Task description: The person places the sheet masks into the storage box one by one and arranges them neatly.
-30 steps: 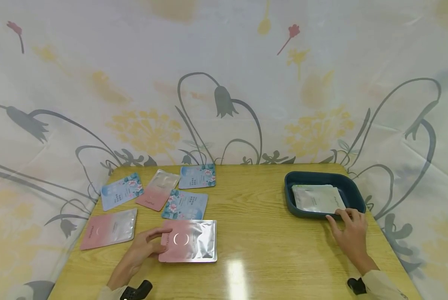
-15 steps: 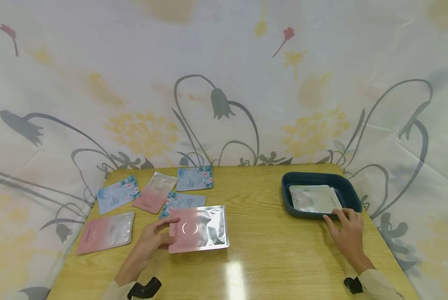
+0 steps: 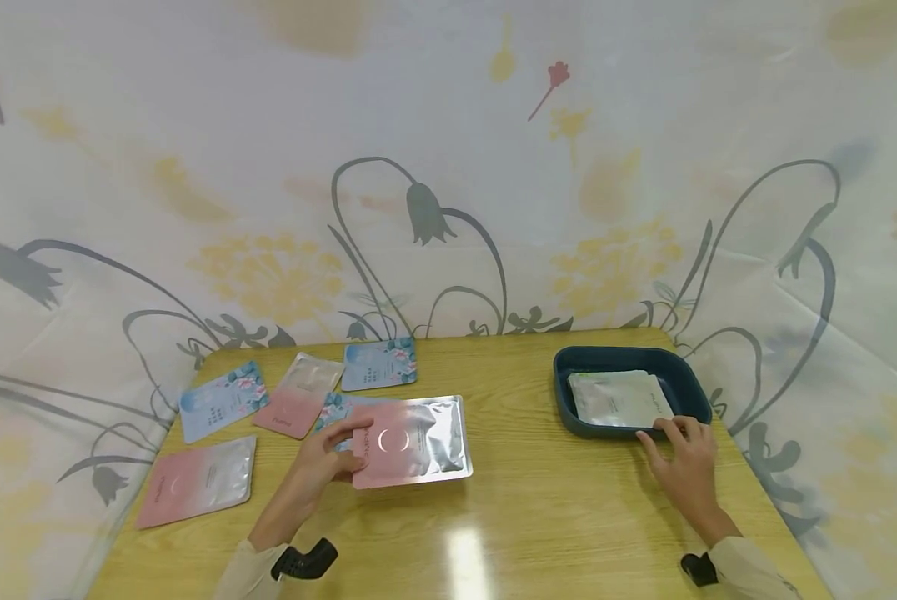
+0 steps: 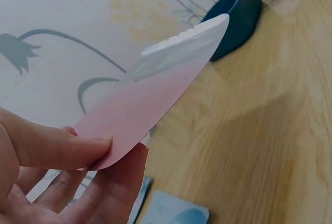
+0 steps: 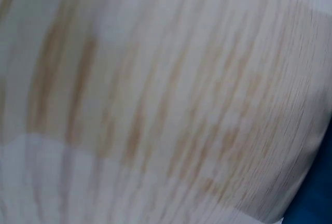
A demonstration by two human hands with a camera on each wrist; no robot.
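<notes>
My left hand (image 3: 309,471) pinches the left end of a pink-and-silver sheet mask packet (image 3: 413,442), held face up above the table. In the left wrist view the thumb (image 4: 62,149) presses on its pink end, fingers beneath, and the packet (image 4: 137,105) bends slightly. My right hand (image 3: 687,471) grips the near rim of a dark blue tray (image 3: 692,387), thumb outside and fingers over the edge. Pale green-white sheet mask packets (image 3: 619,398) lie stacked inside. The right wrist view has only blurred table and a tray corner (image 5: 314,195).
On the table's left lie two pink-and-silver packets, one in front (image 3: 197,482) and one behind (image 3: 298,396). Blue floral packets lie at left (image 3: 223,402) and back (image 3: 379,364); another (image 3: 334,410) is partly hidden behind the held one. A flower-printed curtain (image 3: 448,267) hangs behind.
My left hand has lifted the pink-and-silver packet off the table and carried it up and to the right. The right hand stays on the tray rim; the head view has shifted slightly.
</notes>
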